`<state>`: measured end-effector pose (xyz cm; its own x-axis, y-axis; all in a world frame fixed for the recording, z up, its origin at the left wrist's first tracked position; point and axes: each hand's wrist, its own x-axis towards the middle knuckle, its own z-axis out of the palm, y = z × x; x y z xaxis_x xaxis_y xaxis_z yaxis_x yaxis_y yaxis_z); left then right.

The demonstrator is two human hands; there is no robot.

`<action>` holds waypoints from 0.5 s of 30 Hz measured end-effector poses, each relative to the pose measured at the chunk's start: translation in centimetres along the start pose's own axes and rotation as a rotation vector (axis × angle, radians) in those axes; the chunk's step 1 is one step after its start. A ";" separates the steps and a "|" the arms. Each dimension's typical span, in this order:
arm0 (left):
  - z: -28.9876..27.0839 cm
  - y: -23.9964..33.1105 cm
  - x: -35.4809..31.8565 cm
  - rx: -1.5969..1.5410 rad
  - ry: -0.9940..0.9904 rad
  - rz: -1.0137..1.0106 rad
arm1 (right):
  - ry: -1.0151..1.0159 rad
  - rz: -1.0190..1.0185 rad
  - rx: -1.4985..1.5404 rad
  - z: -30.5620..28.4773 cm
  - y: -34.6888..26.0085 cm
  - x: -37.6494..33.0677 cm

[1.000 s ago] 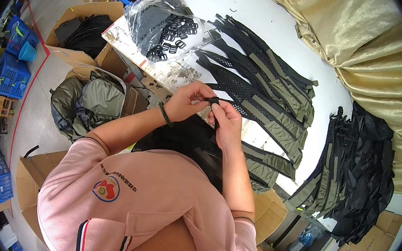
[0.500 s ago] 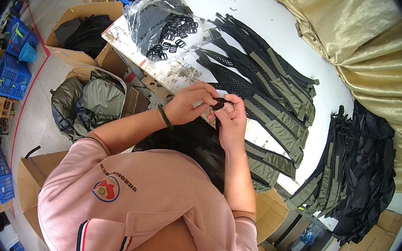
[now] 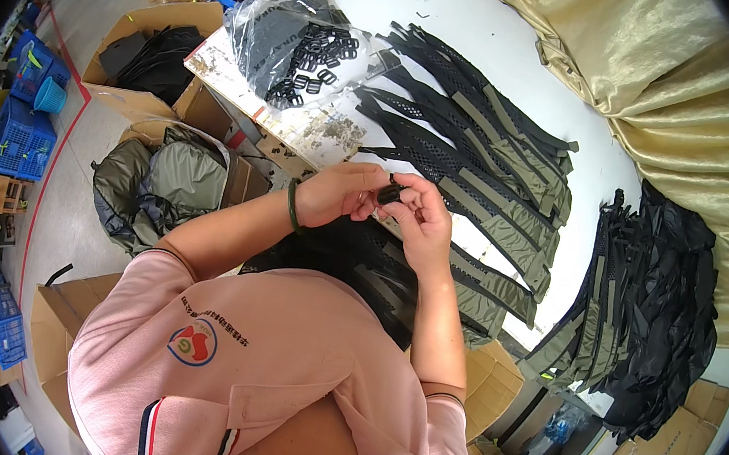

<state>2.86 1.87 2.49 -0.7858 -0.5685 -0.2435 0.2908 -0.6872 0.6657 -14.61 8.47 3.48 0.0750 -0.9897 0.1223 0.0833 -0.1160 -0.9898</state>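
Close in front of my body, both hands meet at a small black strap buckle with dark webbing at it. My right hand pinches the buckle between thumb and fingers. The fingers of my left hand are curled against its other side, closed on the webbing, which they mostly hide. Black mesh shoulder straps with olive fabric ends lie fanned out on the white table beyond my hands. A clear plastic bag with many loose black buckles lies at the table's left corner.
More black and olive straps hang in a heap at the right. A gold curtain borders the far right side. Cardboard boxes stand left of the table, one with olive fabric. Blue crates line the far left.
My left hand has turned and its fingers have curled in closer to the buckle. My right hand has shifted slightly down and right, and the buckle is tilted differently.
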 end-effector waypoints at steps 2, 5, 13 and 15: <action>0.4 0.0 -0.3 -0.011 0.001 0.009 | 0.017 0.004 -0.022 0.0 0.1 -0.2; 0.5 0.2 -0.4 0.011 0.038 0.067 | 0.007 -0.022 -0.175 -0.3 -0.2 -0.3; 1.2 -0.2 -0.3 -0.062 0.079 0.126 | 0.129 -0.255 -0.491 0.3 -1.1 0.1; 1.2 -0.3 -0.2 -0.014 0.105 0.142 | 0.069 -0.383 -0.653 0.1 -1.3 0.3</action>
<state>2.32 2.76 3.21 -0.6753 -0.7039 -0.2204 0.4028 -0.6023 0.6892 -14.55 8.38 4.78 0.0949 -0.8708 0.4823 -0.5160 -0.4574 -0.7243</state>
